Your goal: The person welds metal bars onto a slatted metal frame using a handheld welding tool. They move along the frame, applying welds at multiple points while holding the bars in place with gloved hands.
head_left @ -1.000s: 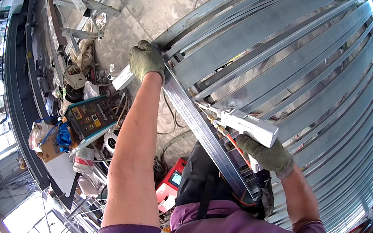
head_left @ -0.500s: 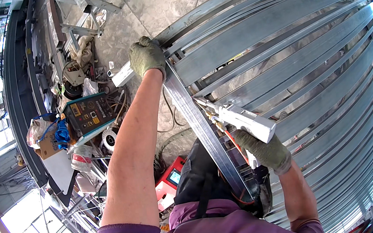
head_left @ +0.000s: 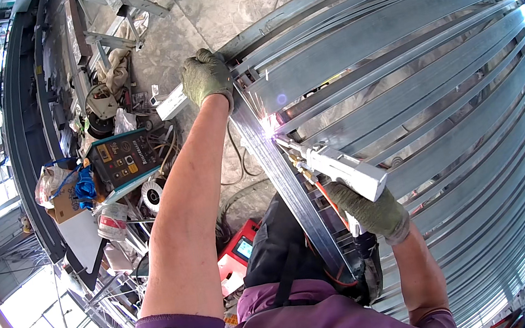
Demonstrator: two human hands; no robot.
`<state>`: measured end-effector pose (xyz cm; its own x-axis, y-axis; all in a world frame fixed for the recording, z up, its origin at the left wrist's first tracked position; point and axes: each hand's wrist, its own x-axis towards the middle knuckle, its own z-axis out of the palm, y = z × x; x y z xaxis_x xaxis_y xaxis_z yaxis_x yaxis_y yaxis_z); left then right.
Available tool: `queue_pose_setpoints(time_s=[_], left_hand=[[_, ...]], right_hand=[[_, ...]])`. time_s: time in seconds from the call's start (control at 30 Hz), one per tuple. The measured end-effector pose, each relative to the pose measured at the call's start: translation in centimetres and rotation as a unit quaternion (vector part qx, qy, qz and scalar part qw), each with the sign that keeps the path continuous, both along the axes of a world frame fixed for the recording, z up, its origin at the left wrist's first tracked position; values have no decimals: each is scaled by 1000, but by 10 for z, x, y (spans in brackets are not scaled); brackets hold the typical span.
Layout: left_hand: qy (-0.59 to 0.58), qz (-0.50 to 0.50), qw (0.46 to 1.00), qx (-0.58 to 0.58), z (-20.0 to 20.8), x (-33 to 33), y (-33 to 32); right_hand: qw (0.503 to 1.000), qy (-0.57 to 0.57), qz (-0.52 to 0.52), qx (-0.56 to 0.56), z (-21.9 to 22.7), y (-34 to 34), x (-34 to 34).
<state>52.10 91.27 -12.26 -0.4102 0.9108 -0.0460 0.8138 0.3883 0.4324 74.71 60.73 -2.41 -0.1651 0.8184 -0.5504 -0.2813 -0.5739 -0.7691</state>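
My left hand point(head_left: 206, 78), in a green glove, is closed over the far corner of a galvanized metal frame, where its near side bar point(head_left: 289, 184) meets the end. A pale metal piece point(head_left: 172, 104) sticks out to the left from beneath it. My right hand point(head_left: 371, 210), gloved too, grips a white welding gun point(head_left: 346, 171). The gun's nozzle points at the side bar, and a bright spark with flying streaks point(head_left: 268, 125) burns at its tip, where a long slat meets that bar. An orange-red hose point(head_left: 329, 198) runs back from the gun.
Many parallel metal slats point(head_left: 363, 116) stretch to the right. Left of me stand a teal-edged welding machine point(head_left: 126, 161), a wire spool point(head_left: 155, 194) and a red machine with a screen point(head_left: 240, 254). Cables point(head_left: 239, 154) lie on the concrete floor. Metal trestles point(head_left: 121, 16) stand beyond.
A bright welding arc with sparks has appeared at the gun's tip. The gun and both hands have stayed almost in place.
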Motion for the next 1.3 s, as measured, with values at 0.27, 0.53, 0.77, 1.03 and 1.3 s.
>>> queue_pose_setpoints(time_s=[0.27,0.53,0.77,1.03,1.3], left_hand=[[4,-1,1000,-10,7,3,-1],[4,-1,1000,-3,0,-1,1],[23,-22,999,-15,7,0,-1],[22,-12,1000,-5,0,-1,0],[14,-5,1000,-20,6,2,-1]], right_hand=[[998,-12,17,55,-2,-4,1],[999,-7,28,25,-4,-5,2],[1000,3,17,-15,6,-4,2],[1000,-14,7,0,6,-7,0],[1000,-18,14,2,6,-12,2]])
